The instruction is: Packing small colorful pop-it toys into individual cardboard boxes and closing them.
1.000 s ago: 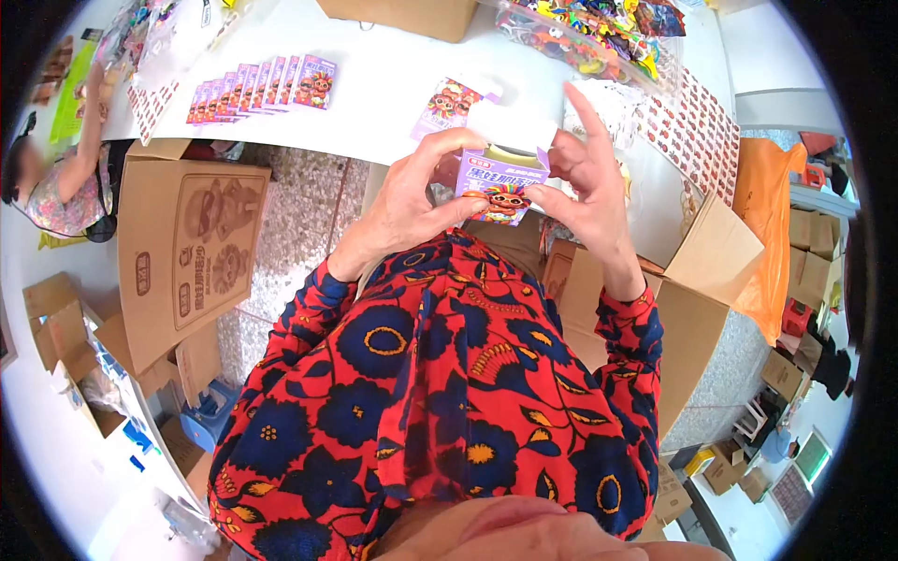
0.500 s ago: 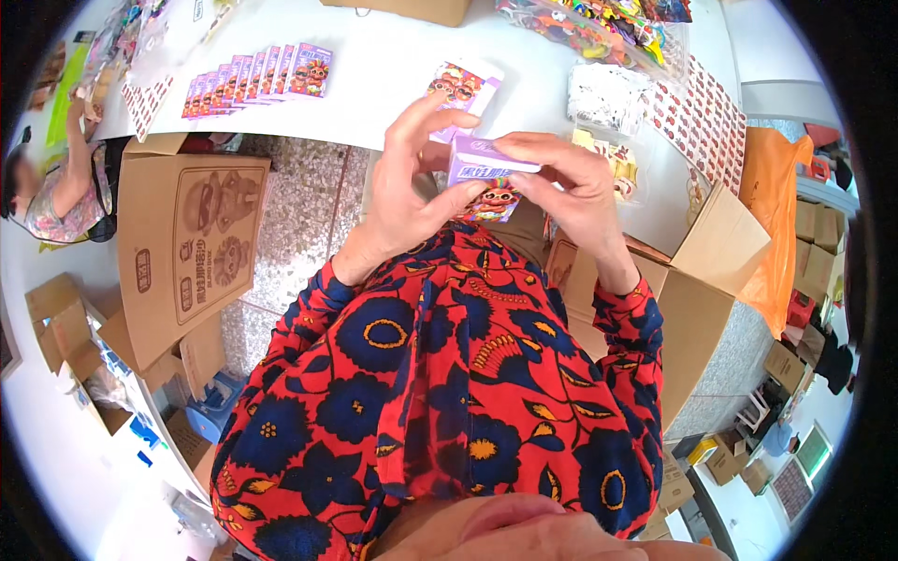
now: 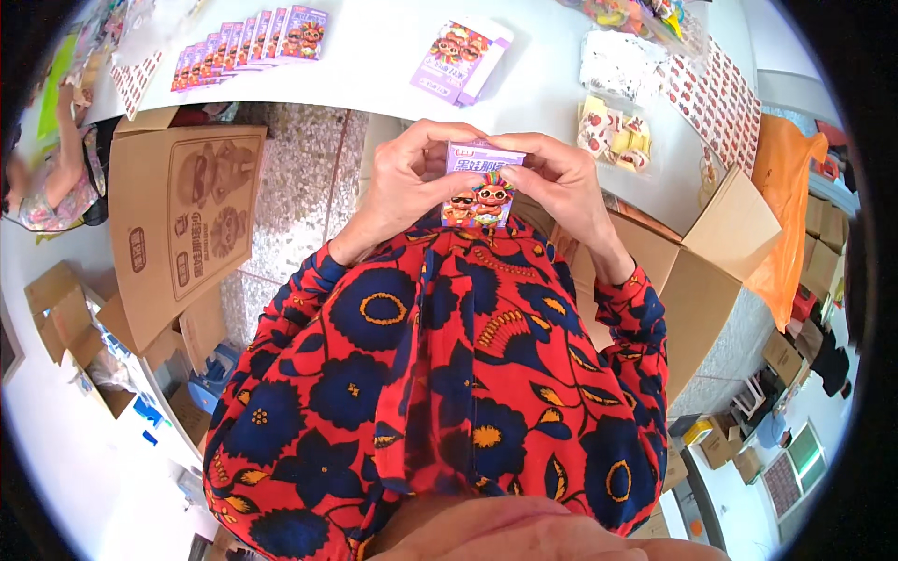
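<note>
Together, the left hand at nine o'clock and right hand at three are gripping a small purple box, fingers curled over its top.

Small packing workshop, white work table carrying a row of flat purple cartons and bagged small goods, open brown shipping boxes on a speckled floor, more boxes stacked at right

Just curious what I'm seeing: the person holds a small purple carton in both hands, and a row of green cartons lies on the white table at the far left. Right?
Not quite: the head view shows that the row of cartons is purple, not green. The rest holds: both the left hand and right hand hold the small purple carton over the white table.
</note>
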Demonstrator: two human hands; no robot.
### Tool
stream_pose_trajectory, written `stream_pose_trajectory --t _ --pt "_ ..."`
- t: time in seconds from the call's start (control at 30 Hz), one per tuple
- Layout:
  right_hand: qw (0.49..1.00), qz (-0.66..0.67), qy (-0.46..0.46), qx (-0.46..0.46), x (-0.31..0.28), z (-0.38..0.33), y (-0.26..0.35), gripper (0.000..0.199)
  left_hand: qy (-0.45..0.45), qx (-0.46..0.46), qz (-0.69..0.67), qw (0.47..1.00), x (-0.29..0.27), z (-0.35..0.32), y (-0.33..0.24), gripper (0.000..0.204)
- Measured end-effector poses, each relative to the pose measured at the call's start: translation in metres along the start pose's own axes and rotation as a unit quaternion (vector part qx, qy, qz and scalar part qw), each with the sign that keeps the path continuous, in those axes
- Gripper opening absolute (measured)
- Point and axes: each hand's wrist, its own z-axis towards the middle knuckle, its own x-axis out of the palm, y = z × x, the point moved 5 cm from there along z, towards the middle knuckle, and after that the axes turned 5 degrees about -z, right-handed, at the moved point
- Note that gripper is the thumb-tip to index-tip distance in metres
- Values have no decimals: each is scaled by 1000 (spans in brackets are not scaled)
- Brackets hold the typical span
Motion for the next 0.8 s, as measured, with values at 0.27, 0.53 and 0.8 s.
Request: stream_pose_trajectory --t 0.27,0.53,0.8 --pt "999 41 -12 2 10 -19 -22 28 38 -35 -4 999 3 -15 16 23" --pt "997 -16 27 69 3 -28 -15 26 79 -52 82 992 5 -18 17 23" --pt "996 -40 15 79 3 -29 -9 26 95 -97 121 983 8 -7 7 14"
